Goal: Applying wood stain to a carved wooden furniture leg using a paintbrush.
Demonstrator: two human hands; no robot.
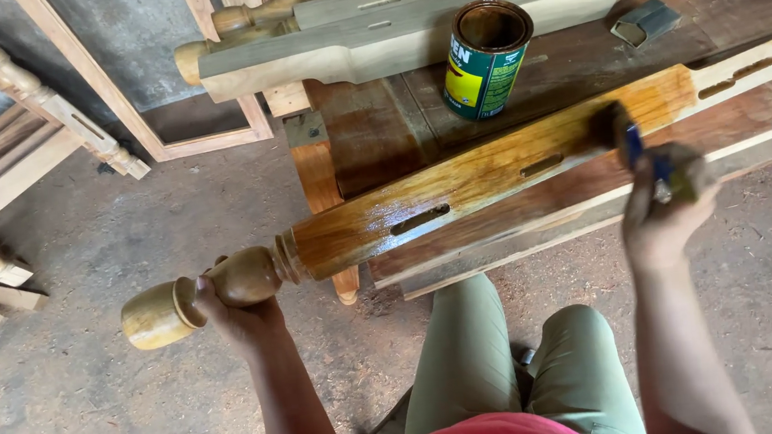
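item: turned wooden post (495,173), long, square-sectioned with slots, laid aslant across the front edge of the desk (378,133); most of its length is seen wet and amber with varnish, the far right end left pale and bare. its rounded knob end overhangs the desk's left front corner, above the floor.

left hand (234,302): grip closed around the turned neck of the post, just behind the knob.

right hand (663,200): grip clamped on a brush (628,137) (blue-handled, blurred), whose dark bristles are pressed on the post near the line where wet meets bare wood.

open tin of varnish (484,58): green and yellow, upright on the desk just behind the post.

unvarnished posts (423,10): stacked along the desk's back edge.

small grey block (646,22): near the back right corner of the desk.

wooden frames and further turned pieces (18,120): on the floor, well to the left.
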